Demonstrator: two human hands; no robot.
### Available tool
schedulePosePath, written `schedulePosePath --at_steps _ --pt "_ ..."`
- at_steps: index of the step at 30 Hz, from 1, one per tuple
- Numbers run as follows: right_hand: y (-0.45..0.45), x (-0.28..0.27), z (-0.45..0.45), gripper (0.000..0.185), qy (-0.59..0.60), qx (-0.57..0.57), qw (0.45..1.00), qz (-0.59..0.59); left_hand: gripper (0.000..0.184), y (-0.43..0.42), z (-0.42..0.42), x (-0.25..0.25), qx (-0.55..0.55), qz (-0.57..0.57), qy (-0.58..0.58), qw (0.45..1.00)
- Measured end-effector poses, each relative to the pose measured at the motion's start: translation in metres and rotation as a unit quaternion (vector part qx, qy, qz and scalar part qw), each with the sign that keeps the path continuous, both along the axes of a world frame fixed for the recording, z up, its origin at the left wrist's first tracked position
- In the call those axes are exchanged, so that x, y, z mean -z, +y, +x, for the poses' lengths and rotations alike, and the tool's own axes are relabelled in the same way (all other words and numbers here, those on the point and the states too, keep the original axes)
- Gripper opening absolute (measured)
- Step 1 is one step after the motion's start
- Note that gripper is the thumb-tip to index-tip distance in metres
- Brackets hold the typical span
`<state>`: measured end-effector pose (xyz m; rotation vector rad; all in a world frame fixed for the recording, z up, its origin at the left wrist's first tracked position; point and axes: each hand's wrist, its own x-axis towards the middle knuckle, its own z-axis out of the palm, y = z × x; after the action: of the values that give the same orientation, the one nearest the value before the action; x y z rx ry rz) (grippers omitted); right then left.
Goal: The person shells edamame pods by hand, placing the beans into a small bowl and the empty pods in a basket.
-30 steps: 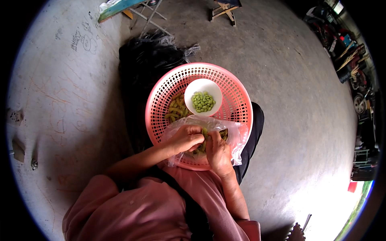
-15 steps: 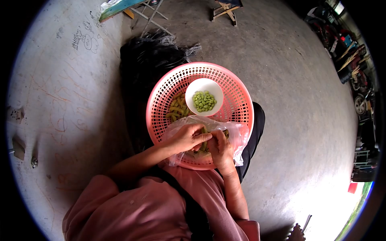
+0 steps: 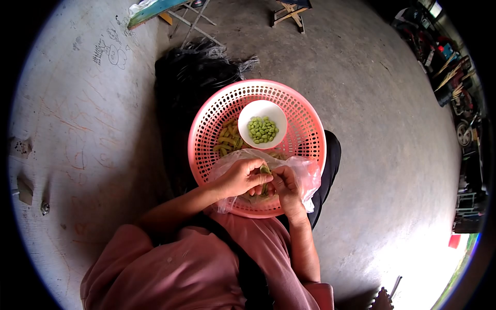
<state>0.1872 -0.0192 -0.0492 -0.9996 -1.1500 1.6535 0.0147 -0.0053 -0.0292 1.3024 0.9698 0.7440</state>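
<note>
My left hand (image 3: 242,178) is closed, thumb and fingers pinching a green bean pod (image 3: 265,169). Close against it, my right hand (image 3: 287,187) has its fingers bent in a pinch at the pod's near end; the fingertips are partly hidden. Both hands are over a clear plastic bag (image 3: 305,173) that lies in the front of a pink colander (image 3: 310,116) on my lap. A white bowl (image 3: 248,111) of shelled green beans (image 3: 262,129) stands inside the colander. Left of the bowl lie yellow-green pods (image 3: 227,139).
Beyond the colander, to the left, a black plastic bag (image 3: 194,70) sits on the concrete floor (image 3: 372,113). A folding stool (image 3: 291,15) and a table's crossed legs (image 3: 195,23) stand at the back. Assorted clutter (image 3: 449,72) lines the right side.
My right hand has shifted slightly and its fingers have turned, leaving the pod between the hands more exposed. My left hand stays nearly in place. Bowl and colander look unchanged.
</note>
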Motion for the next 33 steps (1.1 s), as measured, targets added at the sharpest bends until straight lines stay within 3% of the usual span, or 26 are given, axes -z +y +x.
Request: schedulePosePath --at_steps 5,11,14,20,23,29,32,33 --pt "0.0 -0.001 -0.001 0.008 0.005 -0.003 1.0 -0.014 0.012 0.001 -0.002 0.0 0.011 -0.002 -0.01 1.0" --pt "0.001 0.006 0.001 0.011 -0.019 -0.005 1.0 -0.016 0.011 0.001 -0.003 -0.002 0.026 0.059 0.06 0.996" --pt "0.001 -0.002 0.003 0.011 -0.011 -0.001 0.997 -0.071 0.012 0.003 -0.004 -0.013 0.046 0.066 0.09 0.993" --pt "0.0 -0.003 0.003 0.013 0.004 -0.008 0.997 -0.075 0.008 0.003 -0.005 -0.005 0.05 0.118 0.059 0.99" --pt "-0.004 -0.007 -0.004 0.012 -0.075 0.016 0.997 0.022 0.009 0.0 -0.005 -0.007 0.005 0.113 0.076 0.991" --pt "-0.008 -0.009 -0.008 0.011 -0.237 0.061 0.946 0.211 0.012 0.001 -0.005 -0.011 -0.07 -0.017 0.017 0.997" --pt "-0.01 -0.012 -0.012 0.008 -0.265 0.106 0.921 0.267 0.011 0.002 -0.006 -0.01 -0.077 -0.133 -0.097 0.983" --pt "-0.01 -0.009 -0.011 0.007 -0.252 0.113 0.931 0.24 0.013 0.003 -0.007 -0.01 -0.041 -0.145 -0.07 0.986"
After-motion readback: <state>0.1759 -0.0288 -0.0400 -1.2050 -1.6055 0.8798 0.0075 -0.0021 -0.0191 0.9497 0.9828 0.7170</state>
